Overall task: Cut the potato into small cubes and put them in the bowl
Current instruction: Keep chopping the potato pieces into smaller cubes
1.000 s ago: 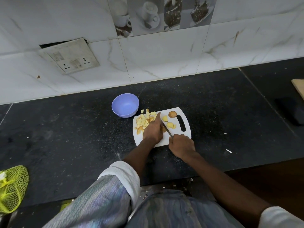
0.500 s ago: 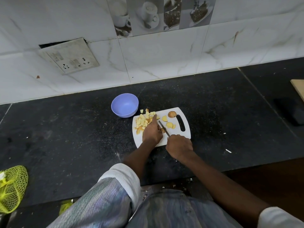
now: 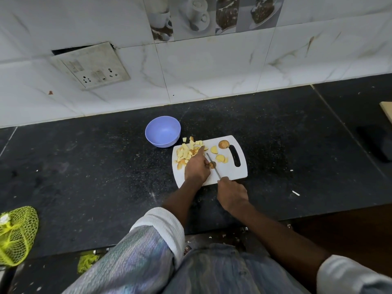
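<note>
Right hand (image 3: 232, 193) grips the thin steel knife (image 3: 213, 165); left hand (image 3: 196, 166) pins a small potato piece (image 3: 211, 165) at frame centre. Blade has drawn back since earlier; cutting continues, round lilac plastic bowl (image 3: 163, 131) empty.

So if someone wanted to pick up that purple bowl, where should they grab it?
Probably by the rim of the purple bowl, coming from above on its left or far side. It stands upright and looks empty, so a thumb can hook inside the wall. Its near right side sits close to the white cutting board and the potato cubes, so there is less room there.
</note>
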